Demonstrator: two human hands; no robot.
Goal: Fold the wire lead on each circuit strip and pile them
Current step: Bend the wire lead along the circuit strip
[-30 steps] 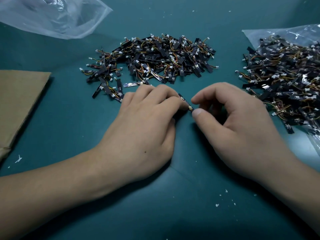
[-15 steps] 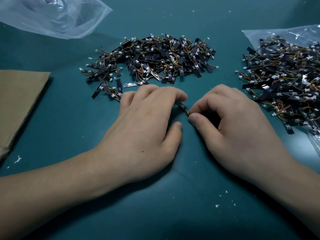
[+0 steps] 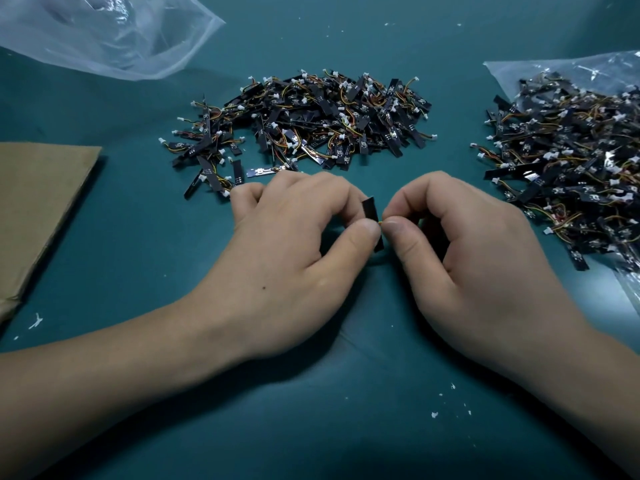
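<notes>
The circuit strip (image 3: pixel 370 209) we are working on sits between our two hands, held just above the tabletop (image 3: pixel 311 420), its dark face standing nearly on end. Our left hand (image 3: pixel 291 251) pinches it, thumb against the lower part and fingers curled behind, so that grip is closed on the strip. Our right hand (image 3: pixel 478 258) has thumb and forefinger nipped together on the wire lead (image 3: pixel 381 222), of which only a sliver of yellow shows at the strip's edge.

A second ago the strip lay lower and slanted, mostly hidden under our left fingers, with the left thumb tucked away. Now the thumb has come up onto it and the strip has been turned up on end, while the right fingertips have closed in tight beside it. We take this to mean the fold is in hand but not finished; the lead's bend itself is hidden.

Beyond our knuckles lies the middle pile (image 3: pixel 304 123), probably where finished pieces go. To the right, a larger heap (image 3: pixel 568 174) rests on a clear plastic bag (image 3: pixel 554 67), likely the stock yet to do. An empty bag (image 3: pixel 104 32) sits far left, cardboard (image 3: pixel 38 202) nearer. Nothing blocks the way to the middle pile, though its stray strips lie near our left fingers.
</notes>
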